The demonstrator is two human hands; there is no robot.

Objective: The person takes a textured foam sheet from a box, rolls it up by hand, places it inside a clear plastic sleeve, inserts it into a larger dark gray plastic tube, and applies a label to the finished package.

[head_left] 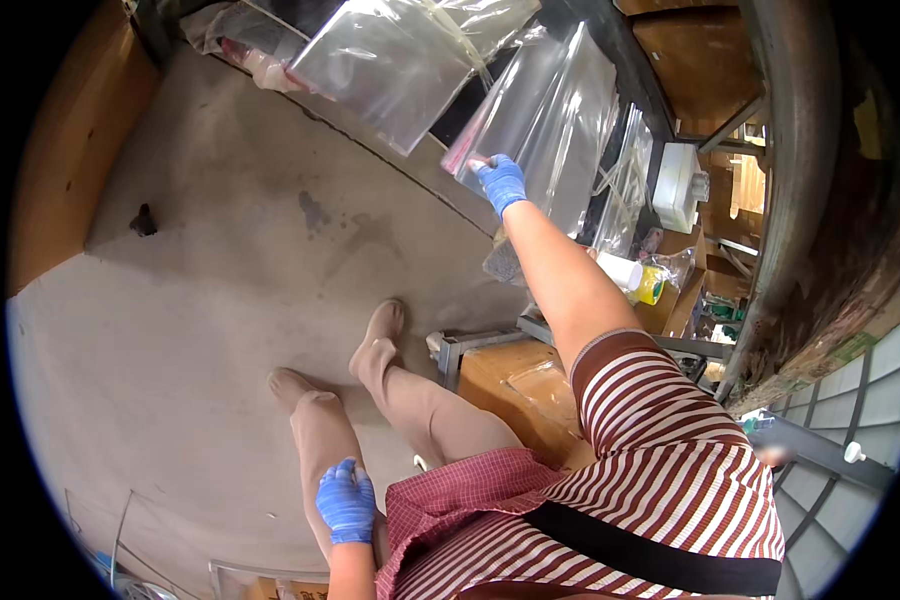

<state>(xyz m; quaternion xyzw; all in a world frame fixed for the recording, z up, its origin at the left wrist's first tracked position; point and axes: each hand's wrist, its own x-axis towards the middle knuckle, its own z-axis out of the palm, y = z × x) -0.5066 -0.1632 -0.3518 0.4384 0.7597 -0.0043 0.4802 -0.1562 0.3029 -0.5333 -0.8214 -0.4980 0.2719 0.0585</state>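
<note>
My right hand (498, 182), in a blue glove with bare fingertips, reaches to the shelf. Its fingers pinch the near edge of a stack of clear plastic bags (560, 120) that carries a pinkish-red strip. My left hand (347, 502), gloved the same way, hangs low beside my leg. Its fingers are loosely bent and slightly apart, with nothing seen in them. A second pile of clear plastic bags (385, 65) lies to the left of the first, its corner jutting over the shelf edge.
Right of the bags stand a white plastic container (678, 187) and a yellow-and-white item (650, 284). A cardboard box (520, 385) rests in a metal frame near my knees. A wooden panel (80, 150) rises at the left. A small dark object (144, 221) lies on the concrete floor (220, 270).
</note>
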